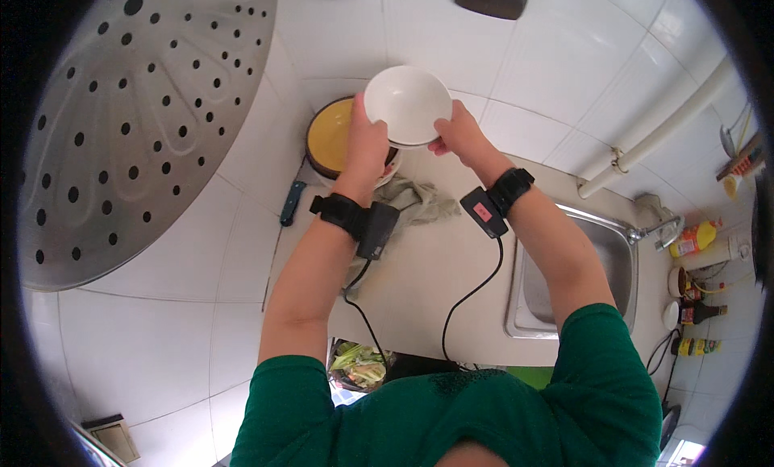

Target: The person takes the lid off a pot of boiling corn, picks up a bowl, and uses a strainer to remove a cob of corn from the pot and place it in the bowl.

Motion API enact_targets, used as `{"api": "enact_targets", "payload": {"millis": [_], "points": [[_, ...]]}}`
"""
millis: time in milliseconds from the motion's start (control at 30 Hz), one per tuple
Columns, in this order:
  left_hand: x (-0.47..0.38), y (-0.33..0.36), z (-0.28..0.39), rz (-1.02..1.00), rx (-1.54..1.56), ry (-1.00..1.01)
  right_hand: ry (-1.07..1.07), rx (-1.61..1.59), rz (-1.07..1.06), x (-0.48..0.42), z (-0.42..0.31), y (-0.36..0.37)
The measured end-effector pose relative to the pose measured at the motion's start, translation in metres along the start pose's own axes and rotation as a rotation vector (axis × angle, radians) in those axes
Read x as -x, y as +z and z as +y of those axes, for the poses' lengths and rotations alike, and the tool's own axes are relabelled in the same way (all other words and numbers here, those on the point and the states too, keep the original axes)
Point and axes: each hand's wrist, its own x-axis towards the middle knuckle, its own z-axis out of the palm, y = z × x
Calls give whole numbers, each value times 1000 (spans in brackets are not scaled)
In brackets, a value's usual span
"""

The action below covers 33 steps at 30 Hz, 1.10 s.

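A white bowl (408,104) is held up by its two sides, its hollow facing the camera. My left hand (367,137) grips its left edge, and my right hand (462,131) grips the right edge. Behind my left hand, a yellow bowl with a dark rim (328,137) rests on other dishes at the back left of the counter. A crumpled grey cloth (417,200) lies below the held bowl. Left of my left wrist is a dark blue handle (292,204); what it belongs to cannot be told.
A steel sink (614,267) with a faucet (656,231) is at the right, bottles (695,240) beyond it. A large perforated steel disc (145,116) looms at upper left. Pipes (653,131) run along the tiled wall. Vegetable scraps (360,364) sit in a bag below the counter's front edge.
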Motion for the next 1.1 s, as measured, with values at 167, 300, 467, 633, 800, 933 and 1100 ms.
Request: {"api": "enact_targets", "payload": {"millis": [167, 300, 467, 633, 800, 933, 1100], "points": [[23, 46, -26, -117, -157, -131, 116, 26, 82, 25, 43, -45], [38, 69, -57, -174, -95, -230, 222, -13, 131, 44, 76, -58], [42, 80, -86, -282, -9, -199, 250, -53, 168, 54, 101, -65], [48, 88, -89, -170, -78, -255, 309, -15, 175, 53, 108, -67], [41, 85, -105, -209, -48, -209, 314, -10, 187, 50, 107, -63], [44, 89, -99, -169, -50, -268, 310, -10, 175, 46, 111, -68], [40, 82, -97, -252, -43, -268, 316, -8, 152, 43, 111, -68]]}}
